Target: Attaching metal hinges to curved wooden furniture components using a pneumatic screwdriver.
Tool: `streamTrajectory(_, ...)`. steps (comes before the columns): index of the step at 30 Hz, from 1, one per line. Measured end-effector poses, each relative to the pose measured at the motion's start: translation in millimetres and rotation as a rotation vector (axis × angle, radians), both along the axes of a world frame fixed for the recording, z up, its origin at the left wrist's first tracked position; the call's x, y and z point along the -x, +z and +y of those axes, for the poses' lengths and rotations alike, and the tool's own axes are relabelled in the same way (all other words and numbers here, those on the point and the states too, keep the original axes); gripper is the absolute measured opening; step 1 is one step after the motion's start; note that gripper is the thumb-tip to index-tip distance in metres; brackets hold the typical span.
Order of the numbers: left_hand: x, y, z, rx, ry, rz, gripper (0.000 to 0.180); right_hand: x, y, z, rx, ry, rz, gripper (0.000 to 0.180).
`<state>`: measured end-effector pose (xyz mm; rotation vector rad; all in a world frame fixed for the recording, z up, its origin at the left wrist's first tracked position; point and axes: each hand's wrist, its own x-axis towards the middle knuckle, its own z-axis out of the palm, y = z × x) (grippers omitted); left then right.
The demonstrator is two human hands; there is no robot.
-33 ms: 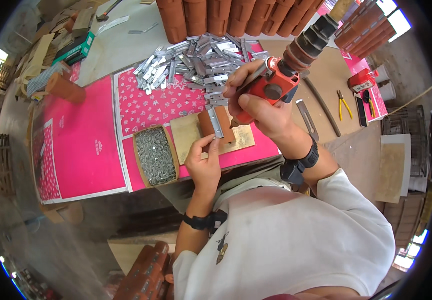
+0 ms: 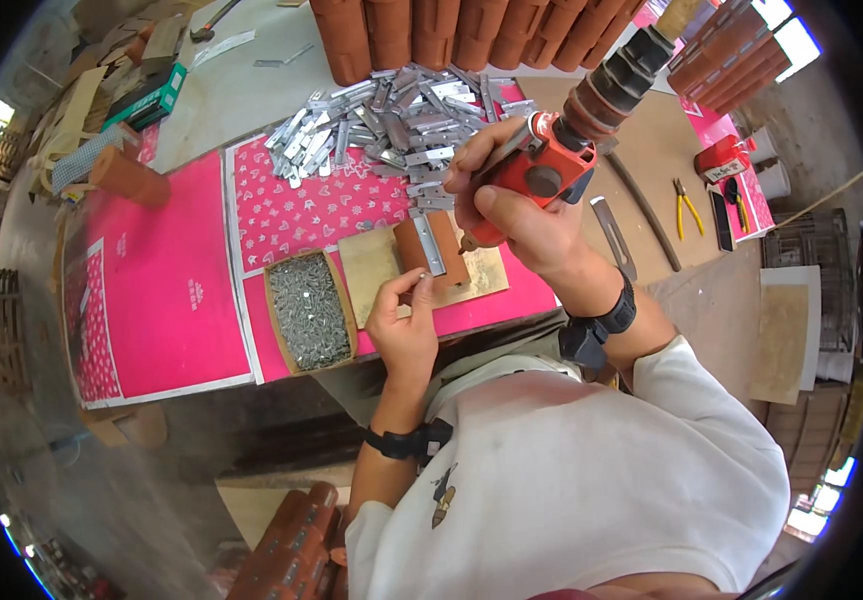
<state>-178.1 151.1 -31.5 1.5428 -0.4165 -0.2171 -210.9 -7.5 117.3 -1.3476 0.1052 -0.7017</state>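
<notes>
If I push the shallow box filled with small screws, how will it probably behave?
The box of screws would probably feel heavy for its size, since grey metal fills it to the rim. It should slide rather than tip, being low and flat on the pink sheet. It has no lid, so a sharp shove may spill some screws.

Evenly and brightly lit by daylight, with blown-out white patches at the far left edge, upper right corner and lower right rim. Soft, short shadows only; mild glare across the heap of metal strips (image 2: 392, 120) at upper centre. Strongly bent toward the circular rim, black beyond it, smeared and hazy at lower left, sharp in the middle.
</notes>
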Motion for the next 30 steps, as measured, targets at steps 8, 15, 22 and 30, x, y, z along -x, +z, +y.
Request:
streamTrajectory(8,-9,-16,7,-0.062,0.093,-0.061,0.015,1,-16,-10,0.179,-0.035,0.068,0.026)
streamTrajectory(15,-18,-25,12,0.110,0.052,0.093,0.015,5,-22,-22,0.287,-0.052,0.111,0.017)
streamTrajectory(22,-21,-7,7,-0.056,-0.011,-0.034,0.016,16,-28,-37,0.203,-0.051,0.226,0.021)
streamTrajectory(30,-40,-22,-4,0.140,-0.015,-0.049,0.020,15,-26,-29,0.133,-0.050,0.110,0.020)
